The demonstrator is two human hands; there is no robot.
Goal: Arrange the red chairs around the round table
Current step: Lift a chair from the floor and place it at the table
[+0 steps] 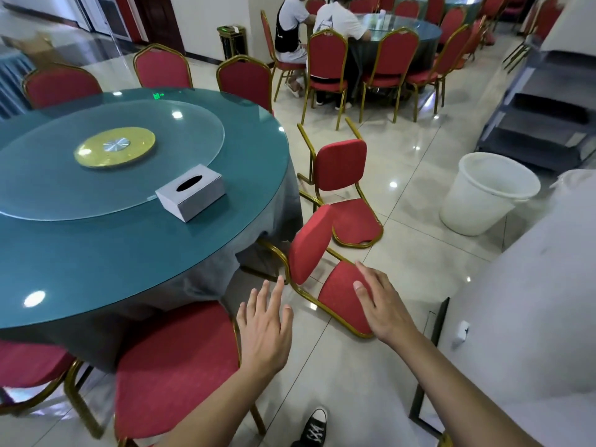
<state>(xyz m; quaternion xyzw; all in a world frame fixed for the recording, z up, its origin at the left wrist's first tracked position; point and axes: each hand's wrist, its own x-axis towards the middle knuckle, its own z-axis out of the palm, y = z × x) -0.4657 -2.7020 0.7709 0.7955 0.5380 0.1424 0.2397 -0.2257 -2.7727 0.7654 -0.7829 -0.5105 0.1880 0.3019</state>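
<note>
A round table [135, 253] with a teal glass top fills the left. Two red chairs with gold frames lie tipped over on the floor at its right side: the near fallen chair [338, 301] and the far fallen chair [342, 166]. My right hand [383, 304] hovers open over the near one's back cushion; contact is unclear. My left hand [266, 327] is open with fingers spread, above the floor beside that chair. An upright red chair [174, 366] stands at the table just below my left hand. Three more red chairs [161, 67] stand along the table's far edge.
A grey tissue box [190, 191] sits on the glass turntable [64, 195]. A white plastic bucket [483, 195] stands on the floor at right, before dark shelves [545, 117]. Two people sit at another table [409, 30] behind. A white-draped surface [532, 317] is at near right.
</note>
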